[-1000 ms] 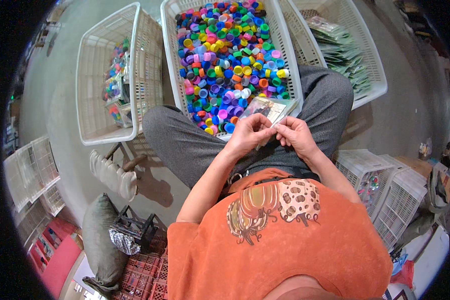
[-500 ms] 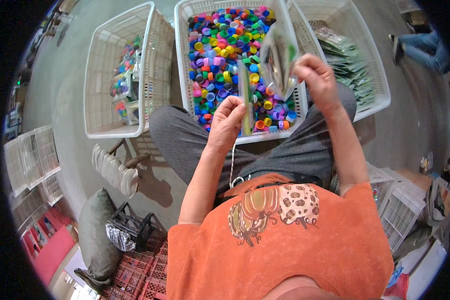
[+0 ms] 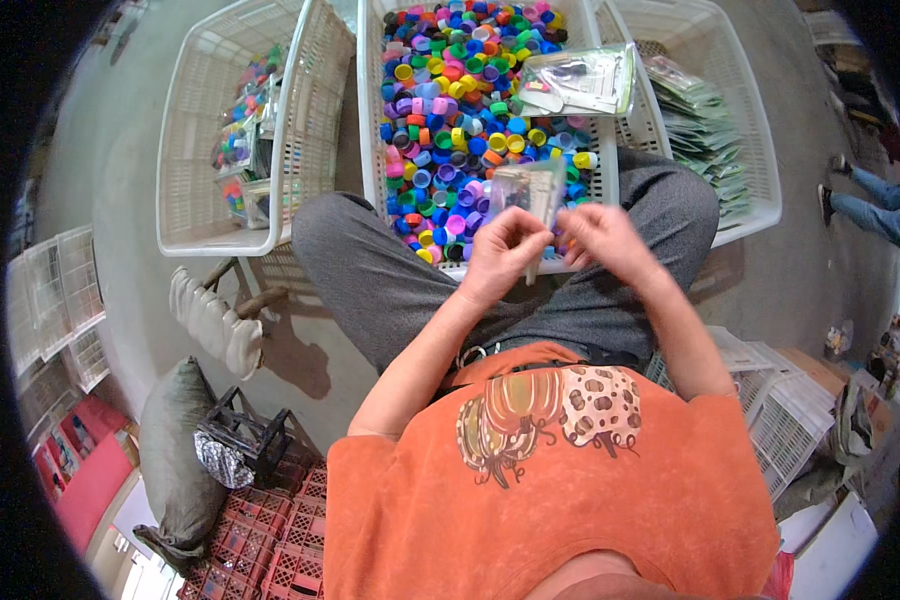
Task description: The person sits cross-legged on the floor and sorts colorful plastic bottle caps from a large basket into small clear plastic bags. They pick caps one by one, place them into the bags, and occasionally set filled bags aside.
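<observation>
Left hand [image 3: 502,255] pinches a clear packet [image 3: 528,190], right hand [image 3: 610,243] blurred, grip unclear — white crate [image 3: 372,130] beyond holding colourful caps [image 3: 440,125]

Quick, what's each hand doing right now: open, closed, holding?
Left hand: closed, pinching a clear packet.
Right hand: curled beside the packet, blurred; its grip can't be told.

The view looks from the person's head, through the left of two side-by-side fisheye cameras, and faces steeply down. The orange shirt [image 3: 550,500] stands nearest and fills the lower middle; the left hand [image 3: 505,255] and right hand [image 3: 608,242] show farther off, overlapping the near edge of the middle crate [image 3: 370,130], whose far edge the picture's top cuts off. The wide lens takes in floor [image 3: 135,270] on both sides and bends straight edges.
</observation>
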`<state>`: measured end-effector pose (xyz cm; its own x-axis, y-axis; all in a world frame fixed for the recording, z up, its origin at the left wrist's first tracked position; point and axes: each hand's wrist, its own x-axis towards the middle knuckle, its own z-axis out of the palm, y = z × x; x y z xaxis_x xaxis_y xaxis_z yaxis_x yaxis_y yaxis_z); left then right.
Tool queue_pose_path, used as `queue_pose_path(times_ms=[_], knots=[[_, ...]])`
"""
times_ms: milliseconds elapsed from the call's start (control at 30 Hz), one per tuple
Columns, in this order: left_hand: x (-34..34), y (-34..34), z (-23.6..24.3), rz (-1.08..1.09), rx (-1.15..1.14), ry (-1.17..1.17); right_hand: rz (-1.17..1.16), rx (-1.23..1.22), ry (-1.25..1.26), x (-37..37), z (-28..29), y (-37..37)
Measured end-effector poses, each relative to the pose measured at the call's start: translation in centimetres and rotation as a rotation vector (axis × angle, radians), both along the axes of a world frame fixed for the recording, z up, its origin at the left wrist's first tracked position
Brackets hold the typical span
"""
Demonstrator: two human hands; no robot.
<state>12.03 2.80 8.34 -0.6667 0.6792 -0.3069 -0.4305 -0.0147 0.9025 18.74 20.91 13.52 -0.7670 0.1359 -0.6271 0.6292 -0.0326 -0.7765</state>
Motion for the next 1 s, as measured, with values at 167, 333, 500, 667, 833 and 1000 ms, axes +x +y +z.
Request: queue_pose_path(times_ms=[167, 333, 500, 667, 833, 1000], knots=[[3.0, 0.1, 0.5, -0.145, -0.211, 0.665, -0.21, -0.174, -0.068, 4.3, -3.2, -2.5], [3.8, -1.5, 1.6, -0.217, -0.309, 0.934, -0.13, -0.285, -0.17, 5.4, -1.5, -3.2], [3.5, -2.2, 3.2, -0.096, -0.252, 0.773, -0.106, -0.318, -0.178, 5.9, 0.2, -3.3], [2.7, -3.6, 2.4, -0.197, -0.211, 0.705, -0.186, -0.385, -0.035, 6.3, -0.6, -4.4], [2.3, -3.4, 2.2, -0.17, -0.171, 0.523, -0.264, -0.343, 0.019, 6.1, -1.9, -5.0], [2.3, -2.9, 1.4, 0.034, -0.382, 0.501, -0.19, -0.316, -0.08, 6.0, -0.8, -4.9]])
